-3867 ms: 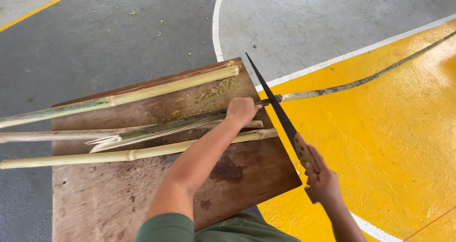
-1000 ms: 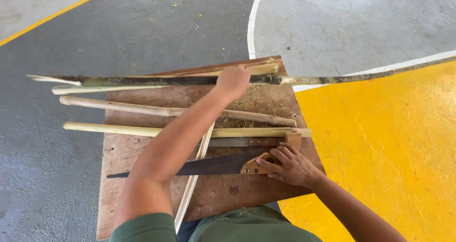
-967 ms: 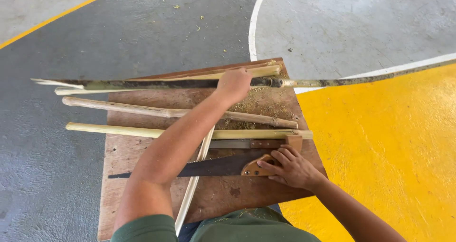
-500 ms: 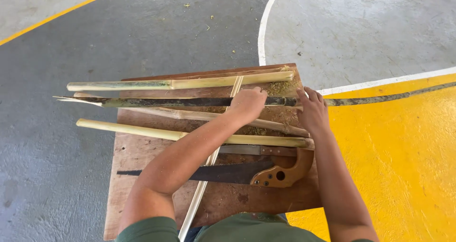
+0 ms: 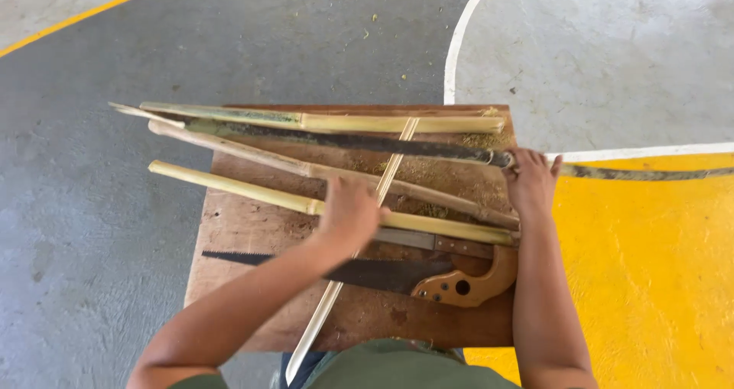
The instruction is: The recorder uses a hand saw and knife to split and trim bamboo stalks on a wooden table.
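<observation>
My left hand (image 5: 348,209) rests palm down, fingers curled, where a thin bamboo slat (image 5: 397,156) crosses a pale bamboo pole (image 5: 229,184) on the wooden board (image 5: 245,228). Whether the fingers close on the slat or on the pole is hard to tell. My right hand (image 5: 531,179) grips a long dark bamboo strip (image 5: 344,139) at the board's right edge. The strip runs on to the right over the floor. A hand saw (image 5: 459,282) with a wooden handle lies flat on the board near me, untouched.
Two more bamboo pieces lie across the board: a green-yellow one (image 5: 344,120) at the far edge and a brownish pole (image 5: 436,196) in the middle. Sawdust is scattered on the board. The board sits on grey concrete with a white line (image 5: 459,45) and a yellow area (image 5: 650,282).
My right hand has left the saw lying on the board and gone up to grip the dark strip. My left hand has come off that strip, back toward me onto the slat and pole.
</observation>
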